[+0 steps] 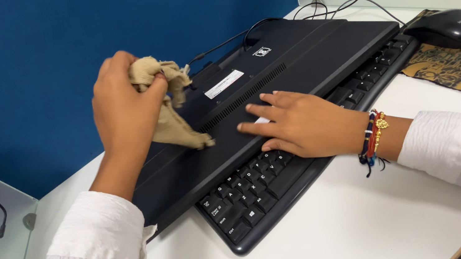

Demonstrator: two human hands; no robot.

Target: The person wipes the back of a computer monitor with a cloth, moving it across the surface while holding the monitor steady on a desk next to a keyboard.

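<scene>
Wiping monitor back (270,65) w/ beige cloth (166,106), mid-step.
Left hand (123,113) fingers clenched on cloth; right hand (299,123) splayed flat, steadying (keyboard (255,198) beneath). Next: prob. firm sweep along vents.

A flat black monitor (273,84) lies face down, its screen side hidden, one long edge propped on a black keyboard (254,195). On the monitor's back, near the middle and just above the vent slots, sits a white rectangular label (224,84). Farther toward the monitor's top edge is a small square white-outlined sticker (262,52).
</scene>
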